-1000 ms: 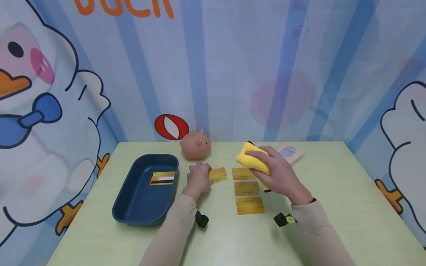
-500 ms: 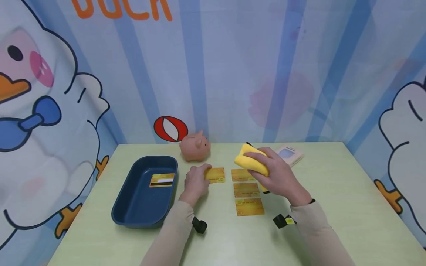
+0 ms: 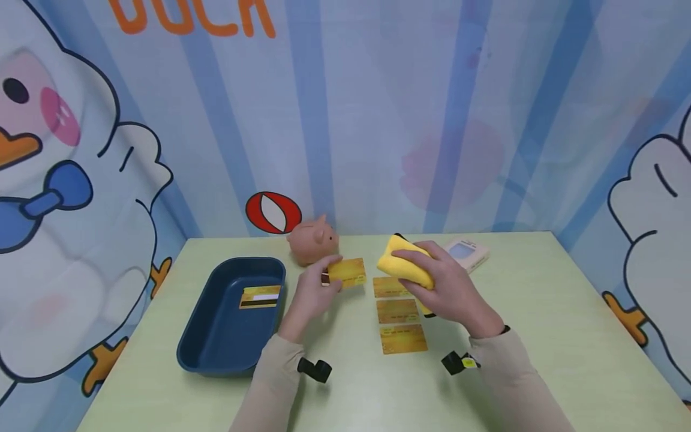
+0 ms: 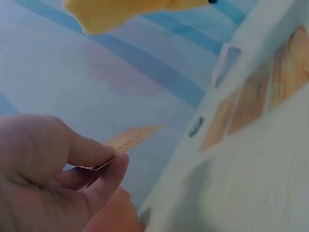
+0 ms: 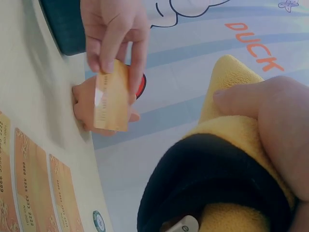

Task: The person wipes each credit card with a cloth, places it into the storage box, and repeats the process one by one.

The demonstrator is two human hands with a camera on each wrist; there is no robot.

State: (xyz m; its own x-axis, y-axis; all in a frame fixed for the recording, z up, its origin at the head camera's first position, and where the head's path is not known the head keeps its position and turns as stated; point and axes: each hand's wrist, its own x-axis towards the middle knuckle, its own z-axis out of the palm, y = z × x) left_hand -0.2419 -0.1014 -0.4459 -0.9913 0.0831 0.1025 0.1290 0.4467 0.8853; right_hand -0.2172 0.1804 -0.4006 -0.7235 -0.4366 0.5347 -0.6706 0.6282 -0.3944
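Note:
My left hand (image 3: 312, 290) pinches a gold bank card (image 3: 348, 272) between thumb and fingers, raised above the table with its printed face showing. In the left wrist view, the thumb and a fingertip hold that card (image 4: 137, 138) by one end. My right hand (image 3: 448, 287) grips a bunched yellow cloth (image 3: 406, 263) with black trim. The right wrist view shows its fuzzy folds and dark band, with a small pale oval piece (image 5: 185, 224) at the bottom. Below the cloth lies a column of three gold cards, the nearest card (image 3: 403, 339) fully visible and the farthest card (image 3: 390, 287) partly covered.
A dark blue tray (image 3: 190, 336) on the left holds one card (image 3: 260, 297) with its magnetic stripe up. Behind my left hand stands a pink piggy bank (image 3: 312, 241). A pale boxy device (image 3: 468, 254) lies at the back right. One round chip (image 5: 99, 221) rests near the cards.
My left hand has lifted the card off the table, tilting it up and shifting slightly left. The right hand keeps its hold on the cloth, almost still.

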